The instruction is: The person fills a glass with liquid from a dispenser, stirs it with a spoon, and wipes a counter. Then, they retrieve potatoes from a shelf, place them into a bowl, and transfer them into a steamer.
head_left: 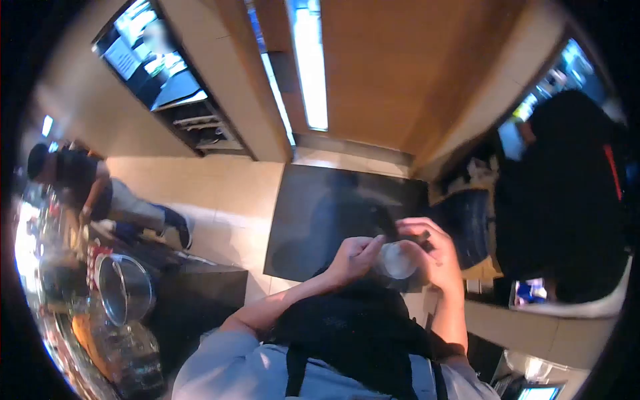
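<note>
Both hands meet in front of my dark apron [340, 320]. My left hand [359, 257] is closed, thumb up, beside a blurred dark object [385, 219] that reaches forward between the hands. A pale, translucent round thing [399, 261], like the top of a cup, sits between the hands. Curled round its right side is my right hand [440, 257], with dark pieces showing among its fingers. What my left hand grips is hidden behind its fingers.
A dark mat [307, 220] covers the floor ahead. At right a person in black [560, 193] stands close by the counter. Another person [87, 183] is at far left. A clear round container [125, 290] stands on the left counter beside a dark cabinet [203, 300].
</note>
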`<state>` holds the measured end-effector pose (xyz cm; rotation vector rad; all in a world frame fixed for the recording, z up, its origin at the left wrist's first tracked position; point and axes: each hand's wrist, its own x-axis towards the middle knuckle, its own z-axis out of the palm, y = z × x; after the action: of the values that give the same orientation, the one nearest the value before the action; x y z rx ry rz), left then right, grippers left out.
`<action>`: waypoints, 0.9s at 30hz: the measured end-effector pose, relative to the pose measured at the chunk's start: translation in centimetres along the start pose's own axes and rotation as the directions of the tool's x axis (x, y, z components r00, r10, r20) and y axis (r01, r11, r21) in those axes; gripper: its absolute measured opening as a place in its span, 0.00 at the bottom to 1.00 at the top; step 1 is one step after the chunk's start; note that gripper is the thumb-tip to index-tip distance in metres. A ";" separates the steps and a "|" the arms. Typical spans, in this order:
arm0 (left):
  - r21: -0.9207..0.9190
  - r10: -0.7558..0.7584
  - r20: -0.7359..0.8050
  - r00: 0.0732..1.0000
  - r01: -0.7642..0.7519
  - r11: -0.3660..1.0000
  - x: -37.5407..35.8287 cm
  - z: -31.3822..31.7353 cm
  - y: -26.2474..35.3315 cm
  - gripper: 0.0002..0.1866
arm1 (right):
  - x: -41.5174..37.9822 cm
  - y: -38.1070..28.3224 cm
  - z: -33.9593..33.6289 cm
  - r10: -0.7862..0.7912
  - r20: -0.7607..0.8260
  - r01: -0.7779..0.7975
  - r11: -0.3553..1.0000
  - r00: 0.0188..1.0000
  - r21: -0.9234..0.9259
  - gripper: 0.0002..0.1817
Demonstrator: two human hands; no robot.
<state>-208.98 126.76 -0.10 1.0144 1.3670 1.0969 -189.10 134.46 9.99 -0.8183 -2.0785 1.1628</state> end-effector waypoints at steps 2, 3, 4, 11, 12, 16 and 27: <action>0.081 -0.039 -0.035 0.999 0.042 0.996 1.2 -3.4 1.2 0.29 | 3.0 -2.0 2.4 0.052 -0.092 -0.051 0.999 0.994 0.014 0.08; 0.084 0.070 -0.097 0.993 -0.061 0.995 2.0 -4.7 0.7 0.30 | 4.9 -2.2 2.8 -0.126 -0.069 0.111 0.974 0.990 -0.199 0.08; 0.109 0.173 -0.178 0.969 -0.155 0.982 2.7 -5.8 0.0 0.31 | 6.0 -2.8 3.5 -0.087 -0.065 0.065 0.954 0.994 -0.291 0.08; -0.059 0.084 -0.435 0.897 -0.121 0.991 7.3 -12.5 -0.2 0.31 | 18.5 0.9 8.1 -0.181 0.179 0.203 0.972 0.967 -0.116 0.15; -0.055 0.080 -0.490 0.868 -0.122 0.991 7.6 -13.5 -0.1 0.31 | 20.4 1.7 8.3 -0.168 0.271 0.197 0.977 0.948 -0.083 0.15; -0.022 0.064 -0.670 0.740 -0.106 0.994 8.5 -17.0 0.3 0.31 | 28.4 1.3 10.2 -0.219 0.556 0.307 0.949 0.802 -0.068 0.15; -0.128 -0.079 -0.965 0.248 -0.188 0.974 14.3 -21.5 2.7 0.33 | 45.7 0.3 17.6 -0.483 0.791 0.443 0.843 0.376 0.305 0.08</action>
<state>-231.54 139.59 -0.17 0.0399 2.0973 2.0778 -230.61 160.33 11.80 0.5707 -2.7495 1.3946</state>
